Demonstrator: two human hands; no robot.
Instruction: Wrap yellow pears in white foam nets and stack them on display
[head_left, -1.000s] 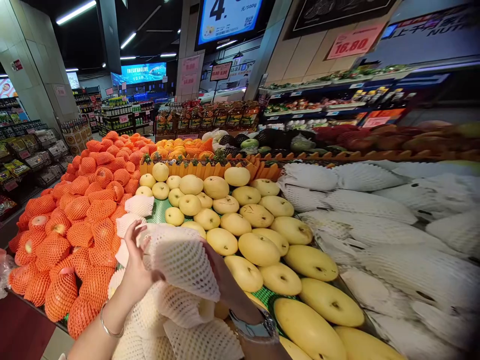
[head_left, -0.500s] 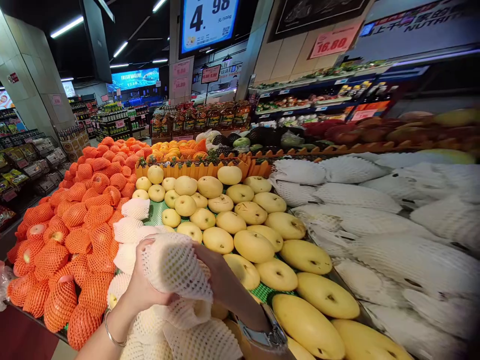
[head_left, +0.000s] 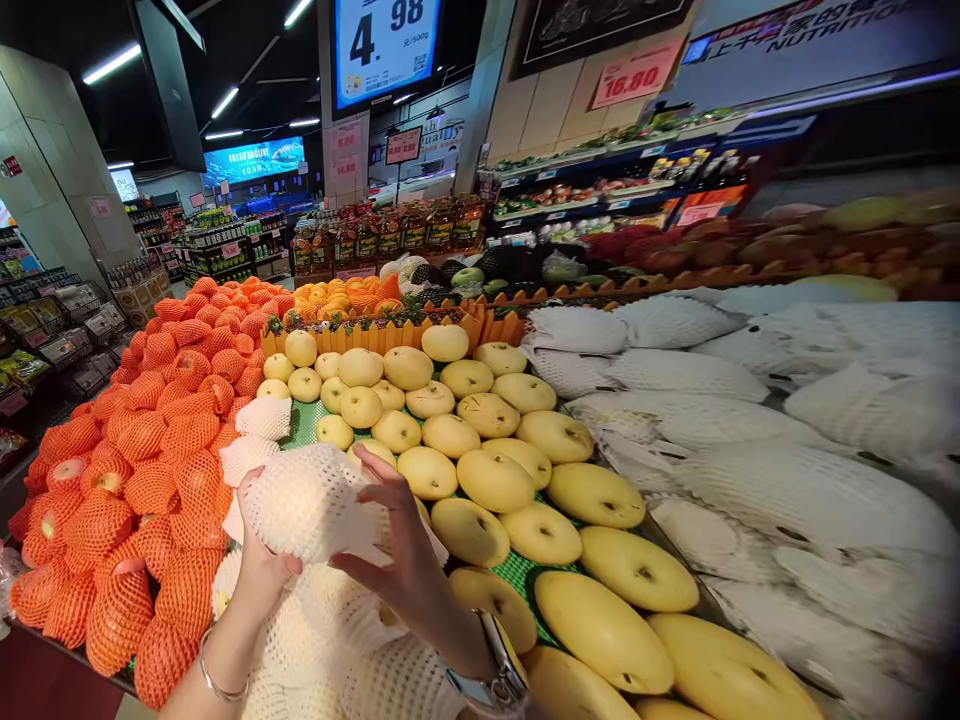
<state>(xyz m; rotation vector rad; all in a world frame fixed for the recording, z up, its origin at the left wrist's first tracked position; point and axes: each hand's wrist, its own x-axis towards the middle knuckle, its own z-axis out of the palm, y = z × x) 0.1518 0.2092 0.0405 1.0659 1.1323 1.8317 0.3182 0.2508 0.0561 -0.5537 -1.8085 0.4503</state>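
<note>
Both my hands hold one yellow pear wrapped in a white foam net sleeve (head_left: 307,500), lifted just above the front of a fruit display. My left hand (head_left: 259,565), with a thin bangle on the wrist, cups the wrapped pear from below and the left. My right hand (head_left: 394,550), with a watch on the wrist, grips the sleeve's right edge with thumb and fingers. Under my hands lie more net-wrapped pears (head_left: 352,640). Bare yellow pears (head_left: 480,470) fill the green mat right behind them.
Apples in orange foam nets (head_left: 142,470) are heaped on the left. White-netted fruit (head_left: 750,450) covers the right side. A low orange fence (head_left: 390,335) closes the back of the pear bin. Store shelves, price signs and an aisle lie beyond.
The white sleeve has closed around the pear and sits higher. My left hand went from open fingers to cupping it. My right hand came out from under the sleeve to its right edge.
</note>
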